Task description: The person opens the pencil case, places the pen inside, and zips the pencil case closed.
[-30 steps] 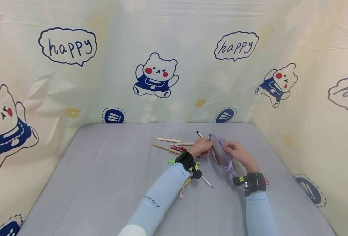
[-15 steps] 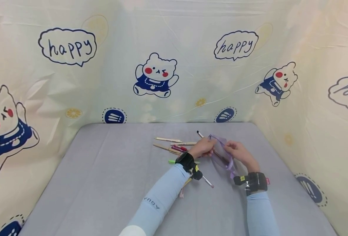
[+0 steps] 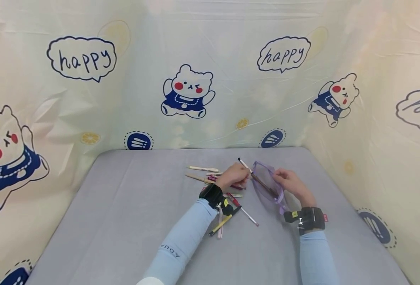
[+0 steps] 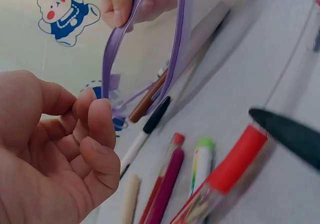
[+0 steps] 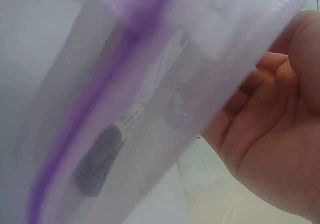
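Observation:
My right hand (image 3: 290, 182) pinches the rim of a clear pouch with purple edging (image 3: 280, 196), which hangs open toward the left. A brown pen (image 3: 264, 185) lies slanted in it, one end at the mouth. Through the clear side in the right wrist view shows a pen with a dark ribbed grip (image 5: 100, 159). My left hand (image 3: 234, 176) is just left of the pouch, over the pens, its fingers loosely curled and nothing between them in the left wrist view. Beyond its fingertips lies a white pen with a black cap (image 3: 245, 164).
Several pens lie around and under the left hand: a cream pen (image 3: 203, 169), a red-capped clear pen (image 3: 247, 215), a yellow and black pen (image 3: 224, 222), and a green-capped pen (image 4: 205, 159). A grey cloth covers the table (image 3: 142, 221); a printed curtain (image 3: 224, 99) stands behind it.
The brown pen has slid down into the pouch and my left hand has let it go, drawing back left over the pens. My right hand stays on the pouch rim.

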The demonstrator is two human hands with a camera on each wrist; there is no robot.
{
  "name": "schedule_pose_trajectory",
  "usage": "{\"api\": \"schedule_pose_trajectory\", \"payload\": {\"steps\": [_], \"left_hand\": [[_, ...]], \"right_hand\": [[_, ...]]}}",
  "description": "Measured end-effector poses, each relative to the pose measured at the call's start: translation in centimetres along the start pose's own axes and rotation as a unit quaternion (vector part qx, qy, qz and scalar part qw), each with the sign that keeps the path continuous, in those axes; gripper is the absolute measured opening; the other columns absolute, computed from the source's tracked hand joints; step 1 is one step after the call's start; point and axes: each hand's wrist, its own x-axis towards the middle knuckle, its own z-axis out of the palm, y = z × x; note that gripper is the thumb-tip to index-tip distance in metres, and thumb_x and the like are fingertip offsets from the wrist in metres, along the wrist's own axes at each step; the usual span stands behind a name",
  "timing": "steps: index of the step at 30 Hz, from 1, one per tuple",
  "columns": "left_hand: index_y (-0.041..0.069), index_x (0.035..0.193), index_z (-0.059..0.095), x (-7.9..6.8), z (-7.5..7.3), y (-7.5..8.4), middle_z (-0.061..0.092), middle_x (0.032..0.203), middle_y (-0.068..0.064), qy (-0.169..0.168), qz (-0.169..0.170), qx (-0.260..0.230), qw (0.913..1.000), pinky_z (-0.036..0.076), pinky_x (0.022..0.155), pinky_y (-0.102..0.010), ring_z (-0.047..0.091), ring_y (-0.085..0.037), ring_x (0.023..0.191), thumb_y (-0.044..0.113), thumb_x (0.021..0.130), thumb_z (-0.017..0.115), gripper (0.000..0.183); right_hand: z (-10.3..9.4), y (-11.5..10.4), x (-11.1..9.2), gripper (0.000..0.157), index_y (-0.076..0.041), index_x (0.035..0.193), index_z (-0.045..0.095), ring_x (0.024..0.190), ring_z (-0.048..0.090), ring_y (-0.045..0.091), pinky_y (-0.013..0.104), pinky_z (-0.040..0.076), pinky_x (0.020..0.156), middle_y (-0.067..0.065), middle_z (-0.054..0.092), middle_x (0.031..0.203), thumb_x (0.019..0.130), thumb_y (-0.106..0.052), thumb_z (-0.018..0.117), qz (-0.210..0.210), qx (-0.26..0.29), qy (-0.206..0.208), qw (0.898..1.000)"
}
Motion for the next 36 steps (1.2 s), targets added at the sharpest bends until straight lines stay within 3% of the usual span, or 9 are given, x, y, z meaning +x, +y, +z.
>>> {"api": "schedule_pose_trajectory", "payload": {"steps": [4,10,17,21,24,29,32,36], "left_hand": [[0.009,0.066,0.056,-0.6,-0.6,-0.3,0.050,0.053,0.002,-0.014,0.011,0.020,0.9997,0.031,0.042,-0.022,0.041,-0.010,0.044,0.014,0.097,0.044,0.034],[0.003,0.072,0.062,-1.5,-0.7,-0.6,0.053,0.056,0.001,-0.033,-0.014,0.024,0.9991,0.036,0.047,-0.023,0.046,-0.011,0.049,0.019,0.100,0.045,0.037],[-0.004,0.087,0.066,-2.2,-0.9,-0.8,0.053,0.060,0.002,-0.037,-0.021,0.055,0.9976,0.035,0.050,-0.025,0.044,-0.013,0.052,0.022,0.101,0.044,0.036],[0.003,0.074,0.062,-3.0,-1.4,-0.8,0.048,0.055,0.002,-0.046,-0.010,0.093,0.9945,0.030,0.047,-0.025,0.039,-0.013,0.049,0.022,0.101,0.045,0.037],[0.007,0.068,0.058,-4.0,-1.9,-0.8,0.046,0.052,0.003,-0.050,0.016,0.140,0.9887,0.030,0.046,-0.024,0.039,-0.011,0.047,0.024,0.101,0.045,0.039],[-0.001,0.088,0.068,-6.0,-2.9,-1.0,0.053,0.058,0.002,-0.063,0.034,0.164,0.9838,0.038,0.050,-0.024,0.049,-0.012,0.052,0.027,0.102,0.046,0.038],[0.001,0.099,0.069,-7.1,-3.6,-1.1,0.060,0.068,-0.004,-0.052,0.032,0.166,0.9842,0.040,0.050,-0.023,0.054,-0.014,0.057,0.028,0.102,0.049,0.034],[0.007,0.100,0.066,-8.5,-4.3,-1.2,0.060,0.073,-0.005,-0.036,0.047,0.188,0.9805,0.041,0.051,-0.024,0.054,-0.013,0.058,0.030,0.102,0.050,0.028]], "right_hand": [[-0.1,1.7,0.7,0.017,0.007,0.104,0.060,0.064,0.053,0.010,0.027,0.048,0.058,0.020,0.059,0.085,0.099,-0.008,0.053,0.007,0.002,0.009,1.000],[-0.2,3.1,1.0,0.025,0.007,0.108,0.059,0.069,0.053,0.009,0.026,0.048,0.061,0.006,0.058,0.083,0.100,-0.016,0.054,0.011,-0.001,0.022,1.000],[-0.6,3.6,0.9,0.024,0.005,0.105,0.060,0.072,0.054,0.013,0.025,0.047,0.063,0.012,0.060,0.087,0.100,-0.018,0.053,0.019,-0.005,0.050,0.999],[-0.8,3.6,0.9,0.026,0.008,0.107,0.059,0.074,0.055,0.012,0.026,0.048,0.064,0.009,0.060,0.088,0.100,-0.017,0.053,0.020,0.000,0.050,0.999],[-0.9,3.5,1.0,0.028,0.009,0.109,0.059,0.074,0.055,0.010,0.026,0.049,0.064,0.016,0.061,0.092,0.101,-0.016,0.053,0.023,0.005,0.046,0.999],[-0.9,3.2,0.9,0.030,0.008,0.112,0.059,0.077,0.055,0.011,0.026,0.048,0.066,0.025,0.060,0.100,0.101,-0.019,0.053,0.028,-0.003,0.038,0.999],[-0.8,3.0,0.9,0.031,0.008,0.113,0.059,0.079,0.054,0.012,0.025,0.046,0.067,0.024,0.061,0.100,0.101,-0.021,0.053,0.030,-0.008,0.034,0.999],[-0.8,2.9,0.8,0.031,0.006,0.113,0.060,0.079,0.053,0.013,0.025,0.046,0.066,0.023,0.062,0.099,0.101,-0.021,0.053,0.034,-0.009,0.034,0.999]]}}
